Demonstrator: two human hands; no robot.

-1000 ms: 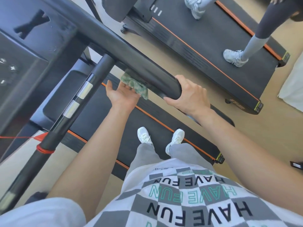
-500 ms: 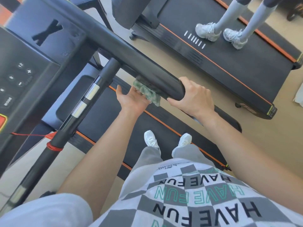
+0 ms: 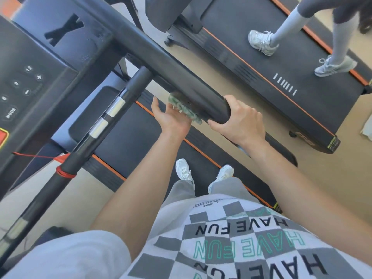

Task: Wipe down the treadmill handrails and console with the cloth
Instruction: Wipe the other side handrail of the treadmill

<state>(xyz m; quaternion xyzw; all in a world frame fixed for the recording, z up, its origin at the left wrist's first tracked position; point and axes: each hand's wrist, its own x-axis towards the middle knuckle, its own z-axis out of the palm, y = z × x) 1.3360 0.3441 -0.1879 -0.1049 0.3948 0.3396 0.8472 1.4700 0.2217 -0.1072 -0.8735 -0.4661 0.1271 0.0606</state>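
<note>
Our left hand [image 3: 173, 120] is flat, palm up, under the handrail [image 3: 161, 65], pressing the green cloth [image 3: 182, 107] against its underside just beside the free end; fingertips hidden behind the rail; our right hand [image 3: 241, 121] is wrapped round that end. Worry: nothing pinches the cloth, so a sloppy stroke probably drops it onto the belt [image 3: 128, 143]; the patch under the right hand gets skipped too. Rail's long axis runs from the console [image 3: 30, 83] diagonally back toward us; cloth lies bunched along it.
</note>
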